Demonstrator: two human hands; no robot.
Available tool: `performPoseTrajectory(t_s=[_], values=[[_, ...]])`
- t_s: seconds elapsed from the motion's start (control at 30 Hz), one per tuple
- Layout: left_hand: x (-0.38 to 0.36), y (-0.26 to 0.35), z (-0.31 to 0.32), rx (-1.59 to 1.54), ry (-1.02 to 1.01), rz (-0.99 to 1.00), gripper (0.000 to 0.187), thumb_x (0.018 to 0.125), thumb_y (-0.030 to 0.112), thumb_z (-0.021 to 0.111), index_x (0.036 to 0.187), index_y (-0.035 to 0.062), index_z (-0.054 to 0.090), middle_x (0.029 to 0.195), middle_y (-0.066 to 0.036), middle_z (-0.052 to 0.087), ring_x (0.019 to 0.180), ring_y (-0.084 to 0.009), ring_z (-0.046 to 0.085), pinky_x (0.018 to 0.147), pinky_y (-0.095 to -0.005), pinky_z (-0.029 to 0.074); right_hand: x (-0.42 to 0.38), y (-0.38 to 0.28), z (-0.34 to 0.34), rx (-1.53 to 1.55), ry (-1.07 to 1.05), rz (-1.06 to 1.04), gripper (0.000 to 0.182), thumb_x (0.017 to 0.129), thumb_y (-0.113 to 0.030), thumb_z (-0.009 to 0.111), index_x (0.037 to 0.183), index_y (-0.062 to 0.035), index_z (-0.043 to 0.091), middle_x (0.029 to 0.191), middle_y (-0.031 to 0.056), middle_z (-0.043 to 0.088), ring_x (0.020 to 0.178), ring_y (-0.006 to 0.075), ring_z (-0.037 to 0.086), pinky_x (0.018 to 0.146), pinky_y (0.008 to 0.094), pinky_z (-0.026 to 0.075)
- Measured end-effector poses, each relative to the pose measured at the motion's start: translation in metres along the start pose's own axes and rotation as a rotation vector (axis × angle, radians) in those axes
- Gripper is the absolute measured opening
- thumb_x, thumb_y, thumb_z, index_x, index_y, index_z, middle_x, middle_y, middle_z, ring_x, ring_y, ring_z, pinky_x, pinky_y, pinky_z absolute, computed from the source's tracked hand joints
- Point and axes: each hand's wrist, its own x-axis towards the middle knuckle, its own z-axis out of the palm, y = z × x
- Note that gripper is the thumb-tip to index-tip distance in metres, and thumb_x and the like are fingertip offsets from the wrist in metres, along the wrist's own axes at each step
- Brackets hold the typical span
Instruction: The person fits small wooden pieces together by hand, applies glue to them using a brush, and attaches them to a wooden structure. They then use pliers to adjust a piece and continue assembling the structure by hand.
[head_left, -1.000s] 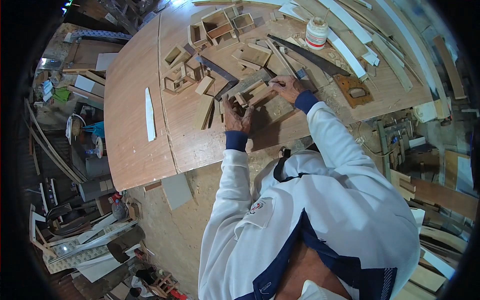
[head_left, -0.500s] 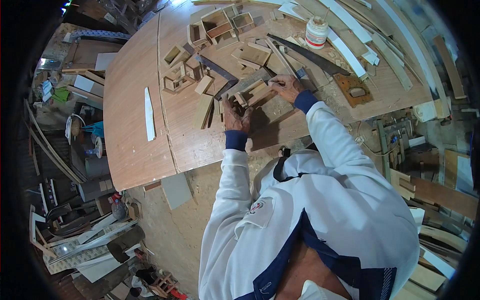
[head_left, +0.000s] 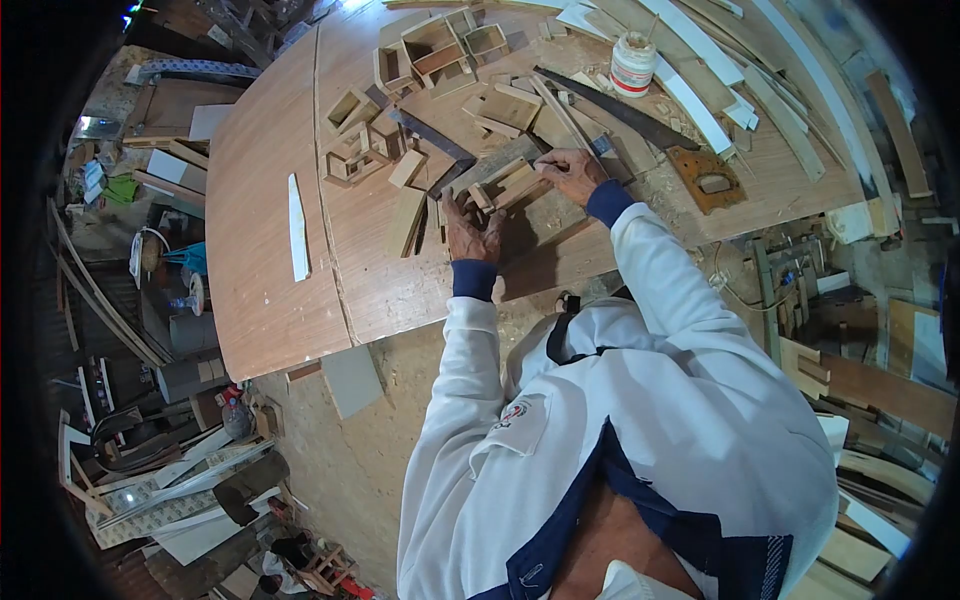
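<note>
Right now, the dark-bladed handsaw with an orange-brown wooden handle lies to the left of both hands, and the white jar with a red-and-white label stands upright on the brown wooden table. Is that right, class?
Not quite: the head view shows the handsaw lying to the right of the left hand and the right hand. The jar does stand upright on the table.

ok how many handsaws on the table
1: a dark-bladed handsaw with an orange wooden handle, beside the white, red-labelled jar. More could hide under the wood scraps.
</note>
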Motion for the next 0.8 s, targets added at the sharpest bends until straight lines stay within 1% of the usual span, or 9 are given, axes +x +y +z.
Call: performPoseTrajectory(t_s=[0.1, 0.17, 0.27, 0.4, 0.47, 0.6, 0.67, 0.8], values=[[-0.001, 0.001, 0.000, 0.001, 0.002, 0.004, 0.083, 0.074, 0.016, 0.076, 0.137, -0.0031, 0.025, 0.124, -0.025, 0.052, 0.108, -0.0330, 0.058, 0.089, -0.0368, 0.048, 0.001, 0.001, 0.000, 0.002, -0.004, -0.029, 0.027, 0.085, -0.026, 0.062, 0.092, -0.0009, 0.068, 0.083, 0.0127, 0.069, 0.077, 0.0231, 0.065, 0.072, 0.0335, 0.050], [-0.001, -0.001, 0.000, -0.022, 0.022, 0.051, 0.084, 0.074, 0.016, 0.077, 0.137, -0.0030, 0.026, 0.123, -0.025, 0.053, 0.108, -0.0334, 0.058, 0.089, -0.0374, 0.049, 0.001, 0.001, 0.001, 0.004, -0.026, 0.032, 0.027, 0.086, -0.027, 0.062, 0.094, -0.0010, 0.067, 0.084, 0.0123, 0.069, 0.078, 0.0225, 0.065, 0.072, 0.0335, 0.050], [-0.001, 0.001, 0.000, -0.032, 0.019, 0.031, 0.084, 0.074, 0.018, 0.077, 0.137, -0.0031, 0.025, 0.122, -0.026, 0.053, 0.107, -0.0339, 0.058, 0.088, -0.0381, 0.049, -0.001, -0.006, -0.002, 0.046, -0.045, 0.054, 0.028, 0.086, -0.027, 0.062, 0.095, -0.0012, 0.067, 0.084, 0.0119, 0.069, 0.079, 0.0228, 0.065, 0.073, 0.0335, 0.050], [0.000, -0.002, 0.000, -0.016, 0.017, 0.031, 0.084, 0.074, 0.018, 0.077, 0.137, -0.0034, 0.025, 0.123, -0.026, 0.053, 0.107, -0.0340, 0.058, 0.088, -0.0383, 0.049, 0.000, -0.003, -0.002, 0.030, -0.043, 0.053, 0.027, 0.086, -0.026, 0.063, 0.096, -0.0013, 0.067, 0.085, 0.0121, 0.069, 0.080, 0.0233, 0.065, 0.075, 0.0334, 0.050], [0.000, -0.005, 0.000, 0.020, 0.023, 0.068, 0.084, 0.074, 0.018, 0.077, 0.136, -0.0037, 0.025, 0.123, -0.026, 0.053, 0.107, -0.0345, 0.058, 0.088, -0.0385, 0.049, 0.003, 0.006, 0.000, 0.053, -0.053, 0.053, 0.028, 0.086, -0.026, 0.063, 0.098, -0.0013, 0.067, 0.085, 0.0122, 0.069, 0.081, 0.0232, 0.065, 0.076, 0.0329, 0.050], [0.000, 0.000, -0.001, 0.035, 0.022, 0.059, 0.084, 0.074, 0.018, 0.077, 0.137, -0.0037, 0.025, 0.123, -0.026, 0.053, 0.106, -0.0348, 0.058, 0.088, -0.0388, 0.049, 0.003, 0.000, -0.004, 0.022, -0.072, 0.051, 0.028, 0.085, -0.026, 0.064, 0.099, -0.0015, 0.067, 0.088, 0.0133, 0.069, 0.083, 0.0232, 0.065, 0.077, 0.0328, 0.050], [0.000, 0.008, -0.003, 0.001, -0.025, -0.013, 0.087, 0.075, 0.012, 0.074, 0.139, -0.0057, 0.019, 0.125, -0.026, 0.051, 0.111, -0.0338, 0.055, 0.093, -0.0360, 0.047, 0.001, -0.005, -0.004, -0.015, -0.055, 0.033, 0.028, 0.084, -0.025, 0.065, 0.100, -0.0022, 0.067, 0.091, 0.0141, 0.068, 0.084, 0.0236, 0.065, 0.076, 0.0330, 0.050], [0.000, 0.004, -0.002, -0.013, -0.021, -0.001, 0.087, 0.075, 0.011, 0.074, 0.140, -0.0054, 0.019, 0.125, -0.026, 0.051, 0.110, -0.0338, 0.056, 0.092, -0.0361, 0.047, -0.002, -0.014, -0.012, -0.019, -0.131, -0.022, 0.028, 0.082, -0.025, 0.068, 0.100, -0.0039, 0.067, 0.093, 0.0142, 0.067, 0.084, 0.0249, 0.064, 0.076, 0.0335, 0.051]])
